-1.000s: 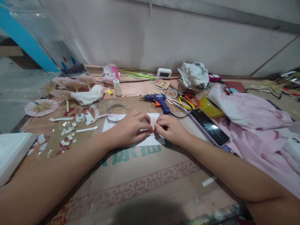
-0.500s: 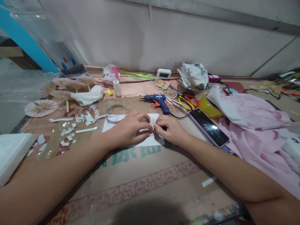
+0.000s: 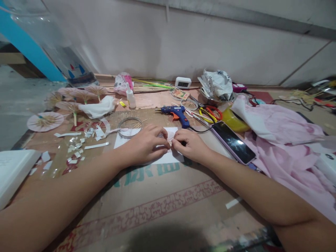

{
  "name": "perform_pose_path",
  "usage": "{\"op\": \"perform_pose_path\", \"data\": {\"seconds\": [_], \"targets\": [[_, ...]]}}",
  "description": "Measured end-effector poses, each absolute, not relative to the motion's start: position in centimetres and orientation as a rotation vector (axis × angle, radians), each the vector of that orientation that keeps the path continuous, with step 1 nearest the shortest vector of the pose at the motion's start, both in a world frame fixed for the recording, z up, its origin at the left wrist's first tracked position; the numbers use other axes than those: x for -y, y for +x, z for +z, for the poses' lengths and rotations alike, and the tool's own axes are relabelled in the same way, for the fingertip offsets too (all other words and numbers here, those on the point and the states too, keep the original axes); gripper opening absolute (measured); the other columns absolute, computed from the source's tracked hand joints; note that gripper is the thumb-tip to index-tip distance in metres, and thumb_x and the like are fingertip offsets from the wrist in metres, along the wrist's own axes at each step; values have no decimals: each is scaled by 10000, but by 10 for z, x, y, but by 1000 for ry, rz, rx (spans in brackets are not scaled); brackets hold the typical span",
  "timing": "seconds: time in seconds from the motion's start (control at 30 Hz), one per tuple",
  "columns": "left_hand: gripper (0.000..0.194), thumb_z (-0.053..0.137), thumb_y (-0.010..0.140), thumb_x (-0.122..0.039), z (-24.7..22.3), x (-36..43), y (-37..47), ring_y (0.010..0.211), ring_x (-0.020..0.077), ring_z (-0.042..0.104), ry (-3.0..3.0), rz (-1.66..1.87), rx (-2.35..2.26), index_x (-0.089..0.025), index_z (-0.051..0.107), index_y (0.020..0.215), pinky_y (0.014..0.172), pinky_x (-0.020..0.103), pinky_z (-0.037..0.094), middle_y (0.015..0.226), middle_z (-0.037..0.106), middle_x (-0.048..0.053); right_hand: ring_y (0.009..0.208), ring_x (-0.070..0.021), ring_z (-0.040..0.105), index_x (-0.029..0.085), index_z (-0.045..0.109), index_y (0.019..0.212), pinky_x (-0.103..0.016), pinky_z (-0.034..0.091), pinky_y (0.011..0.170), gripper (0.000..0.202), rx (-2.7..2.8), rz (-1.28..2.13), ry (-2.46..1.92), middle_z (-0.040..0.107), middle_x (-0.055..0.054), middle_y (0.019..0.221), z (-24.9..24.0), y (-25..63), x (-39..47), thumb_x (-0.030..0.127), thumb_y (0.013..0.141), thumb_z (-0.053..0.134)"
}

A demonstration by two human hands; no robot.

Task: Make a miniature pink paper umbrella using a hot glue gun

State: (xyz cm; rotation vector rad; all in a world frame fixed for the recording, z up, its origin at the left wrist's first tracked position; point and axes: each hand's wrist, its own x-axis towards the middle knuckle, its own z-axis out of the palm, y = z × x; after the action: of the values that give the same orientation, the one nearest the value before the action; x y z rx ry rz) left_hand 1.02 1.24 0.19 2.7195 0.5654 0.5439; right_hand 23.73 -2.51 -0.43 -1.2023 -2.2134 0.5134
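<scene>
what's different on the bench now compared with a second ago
Nothing visibly changed: nothing clearly moved, was picked up or let go. The left hand and right hand stay close together over the white paper; what they work on is too small to tell. The glue gun and phone lie as before.

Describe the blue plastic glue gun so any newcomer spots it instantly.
Find the white paper sheet, then the bare right hand. Just beyond lies the blue glue gun, nozzle leftward. Its orange trigger distinguishes it from the black-screened phone.

Green characters [image 3: 148, 172] on cardboard [image 3: 162, 190], partly covered; none clearly readable.
</scene>
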Motion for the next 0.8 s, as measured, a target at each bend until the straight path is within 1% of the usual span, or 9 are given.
{"op": "perform_pose_path", "data": {"seconds": [0.27, 0.47, 0.8], "targets": [[198, 578, 974, -316, 3, -12, 11, 1085, 244, 585, 2707, 537, -569, -258, 755, 1040, 982, 429, 440, 1149, 636, 73, 683, -144, 519, 180, 621, 635, -295, 386, 688, 302, 2221, 525, -1211, 553, -4, 642, -5, 237, 25, 210, 924, 538], [195, 561, 982, -332, 2, -10, 12, 1077, 240, 583, 2684, 552, -595, -234, 702, 1075, 956, 413, 456, 1161, 618, 82, 691, -147, 534, 180, 629, 651, -296, 395, 695, 277, 2216, 533, -1199, 574, -9, 659, -5, 236, 25, 184, 912, 537], [190, 576, 977, -328, 2, -12, 11, 1084, 238, 588, 2687, 536, -576, -254, 743, 1029, 975, 425, 439, 1139, 626, 69, 675, -148, 529, 180, 604, 633, -297, 376, 674, 301, 2220, 522, -1180, 541, -2, 635, -4, 237, 24, 215, 924, 534]]}}
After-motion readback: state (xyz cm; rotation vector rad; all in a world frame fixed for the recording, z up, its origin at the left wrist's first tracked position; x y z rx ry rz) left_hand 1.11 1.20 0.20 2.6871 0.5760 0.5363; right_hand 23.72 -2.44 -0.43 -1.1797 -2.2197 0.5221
